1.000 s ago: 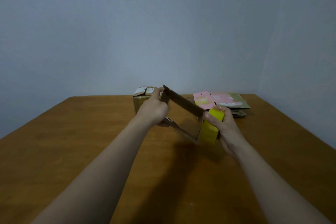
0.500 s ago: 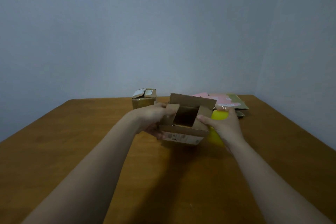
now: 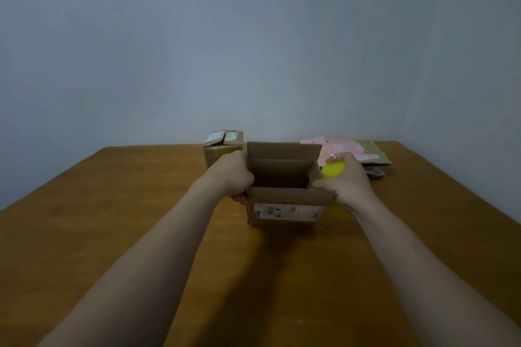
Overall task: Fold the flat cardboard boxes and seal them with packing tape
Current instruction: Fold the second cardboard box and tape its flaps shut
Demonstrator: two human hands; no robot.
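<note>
While left hand (image 3: pixel 235 177) grips the box (image 3: pixel 284 205), right hand (image 3: pixel 349 186) seemingly clutches tape (image 3: pixel 334 169).

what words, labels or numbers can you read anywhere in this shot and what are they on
Nothing can be read as text.
Front of the open cardboard box: white label, print too blurred to read.
Top of the small closed box: white labels, too blurred.
The pink flat cartons: marks too small to read.
The yellow object in the right hand: no print visible.

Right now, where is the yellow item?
Head view: the yellow item is gripped in the right hand, just right of the open cardboard box, in front of the flat boxes at the far right of the table.
</note>
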